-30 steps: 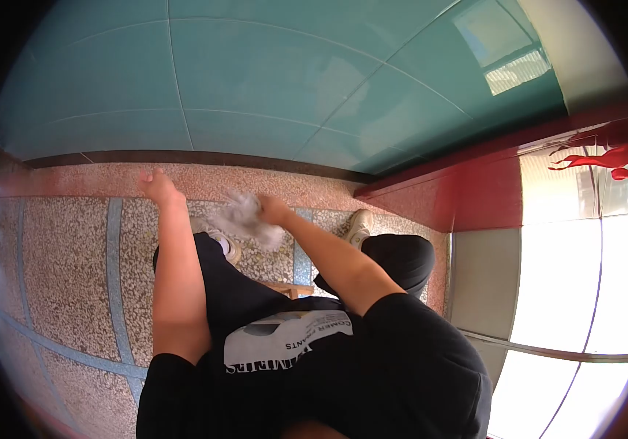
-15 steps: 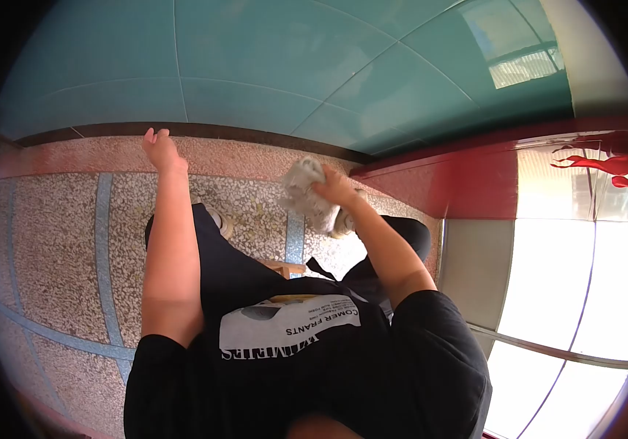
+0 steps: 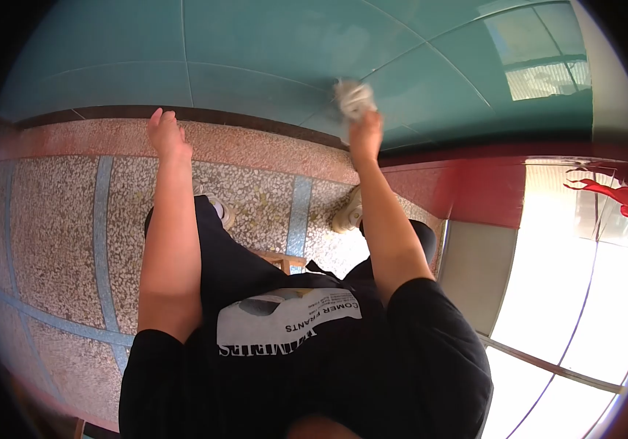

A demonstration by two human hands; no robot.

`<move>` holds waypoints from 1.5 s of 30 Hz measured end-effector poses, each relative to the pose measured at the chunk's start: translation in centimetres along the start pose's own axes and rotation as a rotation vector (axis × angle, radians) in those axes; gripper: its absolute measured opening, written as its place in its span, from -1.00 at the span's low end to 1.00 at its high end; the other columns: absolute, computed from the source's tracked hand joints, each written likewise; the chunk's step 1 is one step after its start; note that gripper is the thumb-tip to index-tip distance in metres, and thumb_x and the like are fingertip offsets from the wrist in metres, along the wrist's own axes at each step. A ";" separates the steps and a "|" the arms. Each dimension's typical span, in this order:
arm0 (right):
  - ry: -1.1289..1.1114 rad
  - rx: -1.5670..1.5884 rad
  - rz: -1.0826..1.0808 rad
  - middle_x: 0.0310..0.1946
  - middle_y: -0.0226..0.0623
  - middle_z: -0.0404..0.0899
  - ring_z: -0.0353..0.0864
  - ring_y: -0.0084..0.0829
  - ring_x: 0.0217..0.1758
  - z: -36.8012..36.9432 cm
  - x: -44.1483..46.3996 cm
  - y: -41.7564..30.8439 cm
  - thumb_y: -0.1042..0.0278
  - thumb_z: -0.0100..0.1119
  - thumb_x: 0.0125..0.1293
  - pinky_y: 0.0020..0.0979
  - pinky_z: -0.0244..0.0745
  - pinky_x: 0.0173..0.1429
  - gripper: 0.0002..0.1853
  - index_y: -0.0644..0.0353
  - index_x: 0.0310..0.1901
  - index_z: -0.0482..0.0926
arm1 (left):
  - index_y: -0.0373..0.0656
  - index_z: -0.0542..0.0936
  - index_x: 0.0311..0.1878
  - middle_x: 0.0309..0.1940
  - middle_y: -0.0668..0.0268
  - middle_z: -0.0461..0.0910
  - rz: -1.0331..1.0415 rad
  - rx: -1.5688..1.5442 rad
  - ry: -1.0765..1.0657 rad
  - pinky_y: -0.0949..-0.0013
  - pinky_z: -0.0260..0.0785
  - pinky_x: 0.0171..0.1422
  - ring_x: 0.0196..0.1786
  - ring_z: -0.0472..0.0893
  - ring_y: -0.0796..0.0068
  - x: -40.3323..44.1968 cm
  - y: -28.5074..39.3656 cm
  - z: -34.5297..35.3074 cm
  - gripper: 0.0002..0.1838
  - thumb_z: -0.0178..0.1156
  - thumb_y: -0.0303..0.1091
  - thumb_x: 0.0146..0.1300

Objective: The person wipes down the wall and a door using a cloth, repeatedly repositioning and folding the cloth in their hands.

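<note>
My right hand (image 3: 366, 137) is closed on a crumpled white rag (image 3: 356, 101), held up against the teal tiled wall (image 3: 263, 84). Hand and rag are slightly blurred by motion. My left hand (image 3: 170, 136) is stretched forward near the foot of the wall, above the pinkish ledge (image 3: 233, 152). Its fingers are loosely bent and apart, with nothing in them.
Below lies a speckled terrazzo floor (image 3: 58, 219) with blue strips. Part of a wooden stool (image 3: 285, 260) shows between my legs. A red panel (image 3: 479, 194) and a bright glass door (image 3: 548, 293) stand on the right, with red ribbons (image 3: 607, 192) hanging beside them.
My right hand has carried the rag from low over the floor, up and forward onto the wall. My left hand has shifted slightly forward and its fingers have loosened.
</note>
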State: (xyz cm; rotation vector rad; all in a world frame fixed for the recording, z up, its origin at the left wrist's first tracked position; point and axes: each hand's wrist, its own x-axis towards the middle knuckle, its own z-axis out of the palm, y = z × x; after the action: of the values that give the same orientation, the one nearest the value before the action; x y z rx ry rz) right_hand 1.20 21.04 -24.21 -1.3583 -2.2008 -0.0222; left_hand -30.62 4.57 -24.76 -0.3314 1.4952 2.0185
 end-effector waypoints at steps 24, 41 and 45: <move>-0.718 0.887 0.566 -0.25 -0.10 0.54 0.53 -0.32 -0.17 -7.0 -12.5 -5.5 0.29 0.13 0.03 -0.37 0.39 -0.07 -0.58 0.25 -0.04 0.42 | -0.10 0.48 -0.20 -0.28 0.34 0.52 -0.192 0.110 -0.628 0.51 0.38 -0.16 -0.27 0.50 0.59 -4.4 -4.2 -0.6 -0.87 0.11 -0.35 0.19; -0.732 0.535 0.328 -0.44 -0.25 0.58 0.53 -0.46 -0.31 -6.6 -9.4 -8.4 0.36 0.04 0.14 -0.42 0.43 -0.18 -0.78 0.27 -0.21 0.51 | 0.02 0.29 0.20 0.26 0.22 0.16 0.128 0.499 -0.508 0.22 -0.07 0.32 0.30 0.15 0.29 -3.9 -3.0 -5.5 -0.48 0.09 -0.12 0.17; -0.587 1.553 0.940 -0.20 -0.25 0.51 0.55 -0.43 -0.25 -8.3 -9.0 -7.8 0.36 -0.04 0.27 -0.39 0.50 -0.12 -0.73 0.29 -0.05 0.39 | 0.00 0.28 0.21 0.23 0.25 0.20 0.145 0.620 -0.857 0.30 0.05 0.27 0.23 0.25 0.33 -9.1 -1.4 -4.4 -0.51 0.07 -0.18 0.20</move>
State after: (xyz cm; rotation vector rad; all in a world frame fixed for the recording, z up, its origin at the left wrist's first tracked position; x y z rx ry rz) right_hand 1.43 7.37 -19.22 -1.1761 -0.9182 2.0671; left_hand -23.23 -2.13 -22.56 0.8086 1.4589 1.3698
